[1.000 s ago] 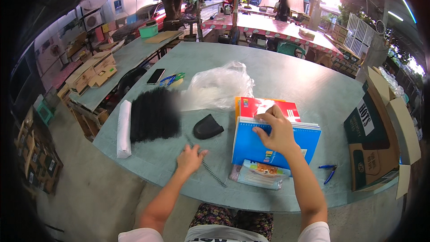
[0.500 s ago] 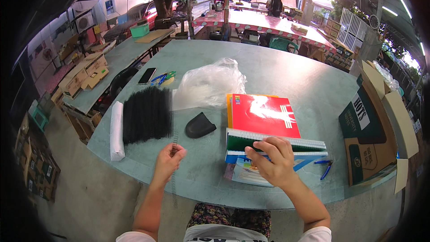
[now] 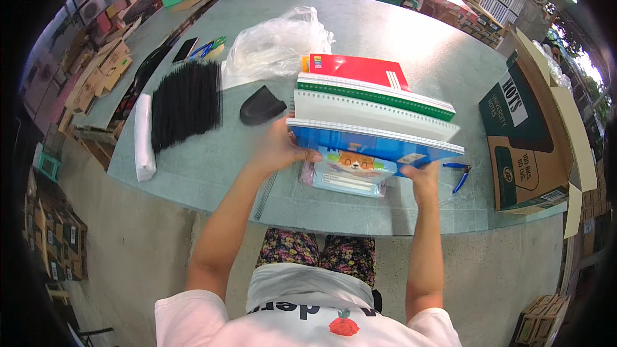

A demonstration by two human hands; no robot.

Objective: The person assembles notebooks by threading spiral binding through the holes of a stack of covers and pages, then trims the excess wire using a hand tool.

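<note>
My left hand [image 3: 281,148] is closed on the left end of a blue notebook [image 3: 379,140], its thumb on the front. At the notebook's lower right, my right hand [image 3: 423,177] grips with the thumb in front; its other fingers are hidden. The notebook stands tilted, a row of punched holes along its top edge. Behind it lean white punched sheets [image 3: 379,114] and a green punched strip [image 3: 385,101]. A thin dark wire coil [image 3: 265,198] hangs below my left hand; whether the fingers hold it is hidden. Light blue booklets with a cartoon animal [image 3: 347,183] lie in front.
A red notebook [image 3: 360,69] lies behind the stack. Leftward are a black curved piece [image 3: 262,106], clear plastic bag [image 3: 276,42], dark coil bundle [image 3: 186,103], white roll [image 3: 144,138] and phone [image 3: 185,50]. Blue pliers [image 3: 460,178] and an open carton [image 3: 533,148] are at right.
My left hand has moved right, from beside the dark bundle to the notebook's left end. My right hand has gone from the top edge to its lower right. The view has tilted downward.
</note>
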